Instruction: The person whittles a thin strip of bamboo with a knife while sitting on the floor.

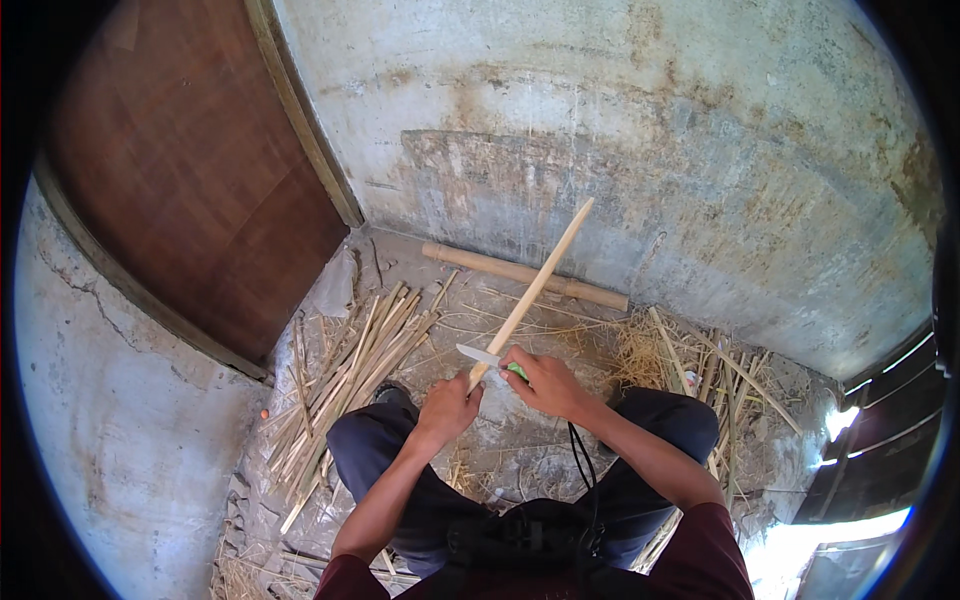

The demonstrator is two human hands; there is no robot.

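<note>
The left hand (448, 408) grips the strip (534, 290) low, seemingly to steady it, while the right hand (548, 383) holds a knife (480, 355) (green-handled) across it.

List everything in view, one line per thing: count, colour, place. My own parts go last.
Long strip: one, pale yellow, near end in left hand
Knife: one, silvery blade, green handle, in right hand, blade at the strip
Pole: one, tan, floor along far wall
Left strip pile: uncountable, pale to brown
Right strip pile: uncountable, pale to brown
Shavings: uncountable, straw-coloured, beside right pile
Door panel: one, brown, upper left
Far wall: one, stained grey-white, top
Cord: black, below right hand
Left hand, right hand: two, centre
Legs: two, dark trousers, below
</note>
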